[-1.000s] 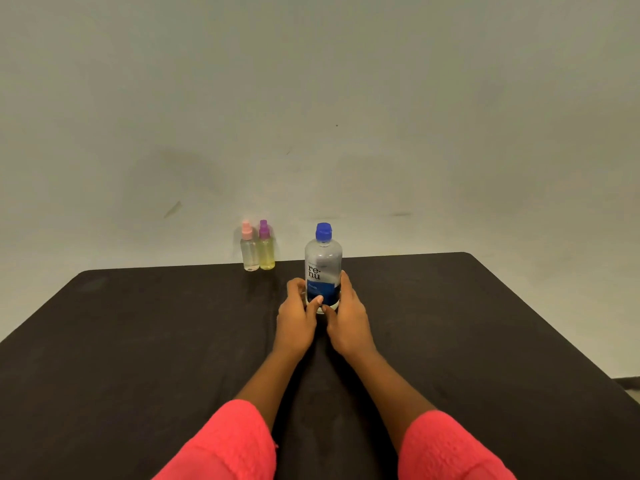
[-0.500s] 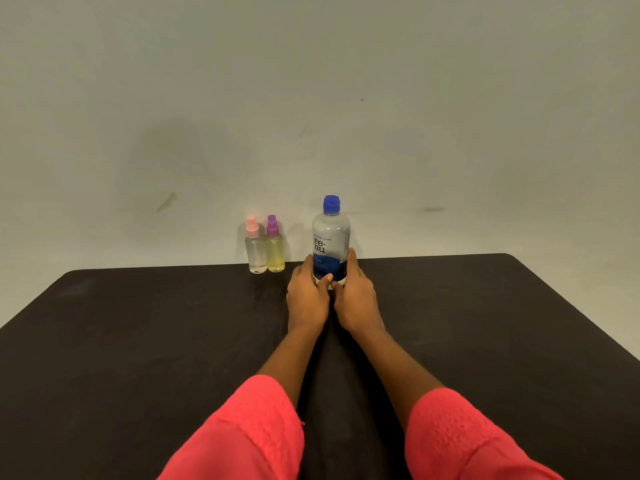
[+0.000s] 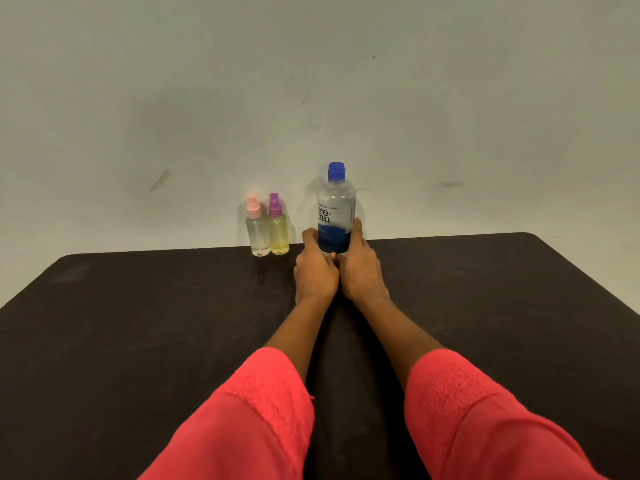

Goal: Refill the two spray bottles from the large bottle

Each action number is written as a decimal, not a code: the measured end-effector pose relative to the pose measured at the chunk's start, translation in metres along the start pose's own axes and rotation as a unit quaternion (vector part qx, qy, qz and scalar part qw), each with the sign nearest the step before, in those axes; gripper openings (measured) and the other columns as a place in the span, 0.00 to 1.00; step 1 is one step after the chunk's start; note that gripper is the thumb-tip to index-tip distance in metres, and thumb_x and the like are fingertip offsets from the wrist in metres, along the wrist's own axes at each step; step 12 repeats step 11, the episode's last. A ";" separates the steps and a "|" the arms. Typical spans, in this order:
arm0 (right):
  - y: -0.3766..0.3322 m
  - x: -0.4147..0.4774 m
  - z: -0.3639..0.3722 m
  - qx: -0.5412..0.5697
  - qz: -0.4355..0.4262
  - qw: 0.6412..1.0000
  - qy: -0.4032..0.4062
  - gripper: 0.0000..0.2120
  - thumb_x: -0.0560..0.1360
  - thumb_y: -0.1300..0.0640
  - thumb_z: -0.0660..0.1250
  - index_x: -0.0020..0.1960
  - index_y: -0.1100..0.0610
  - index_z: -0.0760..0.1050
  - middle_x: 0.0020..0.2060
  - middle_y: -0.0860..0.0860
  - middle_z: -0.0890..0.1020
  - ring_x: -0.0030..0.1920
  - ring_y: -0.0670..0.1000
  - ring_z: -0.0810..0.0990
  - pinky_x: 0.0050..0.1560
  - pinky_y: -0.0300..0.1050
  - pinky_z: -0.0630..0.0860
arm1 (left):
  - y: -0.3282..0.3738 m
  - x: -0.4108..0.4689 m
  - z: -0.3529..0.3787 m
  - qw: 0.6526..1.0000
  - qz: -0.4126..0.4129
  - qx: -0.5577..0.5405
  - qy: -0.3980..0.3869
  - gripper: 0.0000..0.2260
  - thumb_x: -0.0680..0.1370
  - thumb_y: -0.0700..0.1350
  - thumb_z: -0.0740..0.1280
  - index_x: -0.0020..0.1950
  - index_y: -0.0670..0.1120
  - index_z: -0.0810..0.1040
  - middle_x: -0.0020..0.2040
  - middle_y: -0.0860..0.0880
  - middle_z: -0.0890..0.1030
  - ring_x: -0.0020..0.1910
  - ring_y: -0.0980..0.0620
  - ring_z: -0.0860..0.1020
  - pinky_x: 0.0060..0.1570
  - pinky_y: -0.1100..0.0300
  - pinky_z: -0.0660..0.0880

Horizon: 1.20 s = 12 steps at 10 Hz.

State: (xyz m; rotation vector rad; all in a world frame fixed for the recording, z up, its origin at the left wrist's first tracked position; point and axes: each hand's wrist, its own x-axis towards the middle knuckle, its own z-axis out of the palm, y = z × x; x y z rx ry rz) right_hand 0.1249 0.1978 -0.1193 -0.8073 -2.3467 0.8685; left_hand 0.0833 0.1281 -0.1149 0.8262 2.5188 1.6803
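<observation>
Clasping the upright large bottle (image 3: 335, 211) low between left hand (image 3: 316, 273) and right hand (image 3: 360, 268), a person works just right of two capped spray bottles (image 3: 267, 226) at the table's (image 3: 138, 323) far edge.

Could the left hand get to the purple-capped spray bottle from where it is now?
Probably yes. The left hand grips the large bottle, and the purple-capped spray bottle stands just to its left with bare table between.

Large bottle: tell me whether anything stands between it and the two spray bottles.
Nothing visible does. The large bottle, held by the left hand and right hand, stands right of the spray bottles, with bare table between.
</observation>
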 end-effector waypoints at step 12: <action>-0.015 -0.038 -0.017 -0.155 0.022 0.986 -0.050 0.29 0.82 0.54 0.53 0.78 0.59 0.43 0.77 0.55 0.53 0.77 0.51 0.52 0.75 0.43 0.50 | -0.004 -0.027 -0.016 0.984 -0.028 0.120 -0.130 0.26 0.81 0.40 0.57 0.78 0.44 0.51 0.78 0.49 0.54 0.77 0.54 0.51 0.73 0.61 0.50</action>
